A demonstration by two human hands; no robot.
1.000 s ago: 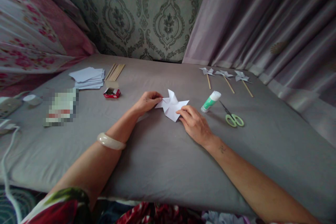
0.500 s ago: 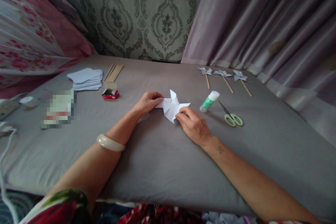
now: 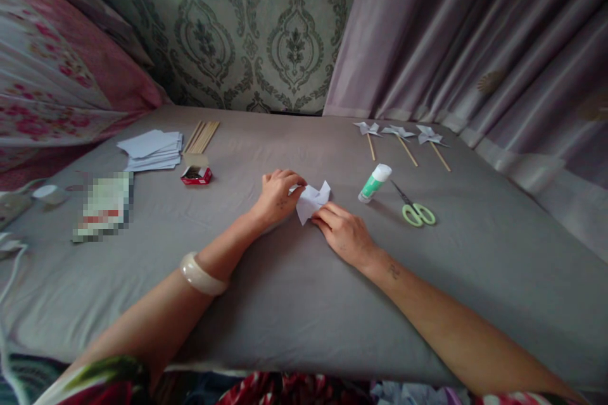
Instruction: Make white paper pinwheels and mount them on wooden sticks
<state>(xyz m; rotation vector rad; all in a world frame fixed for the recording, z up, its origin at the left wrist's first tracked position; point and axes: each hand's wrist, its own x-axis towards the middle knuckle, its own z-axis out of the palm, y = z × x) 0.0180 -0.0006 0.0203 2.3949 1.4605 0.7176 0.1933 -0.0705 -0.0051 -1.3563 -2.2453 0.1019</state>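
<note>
A white paper pinwheel piece [image 3: 312, 200] lies on the grey sheet [image 3: 294, 291] in the middle of the view. My left hand [image 3: 278, 195] pinches its left side with curled fingers. From the right, my right hand [image 3: 342, 232] grips its lower right corner, fingers closed on the paper. The paper is bunched up between both hands, its flaps folded toward the centre. A pale bangle [image 3: 202, 274] sits on my left wrist.
A glue stick [image 3: 375, 182] and green scissors [image 3: 414, 209] lie right of my hands. Three finished pinwheels on sticks [image 3: 401, 137] rest at the back right. At the back left are a paper stack [image 3: 151, 149], wooden sticks [image 3: 202, 135] and a small red box [image 3: 196, 174].
The paper has gone from spread flat to bunched up. My right hand has folded a flap inward, and my left hand has shifted right over the centre.
</note>
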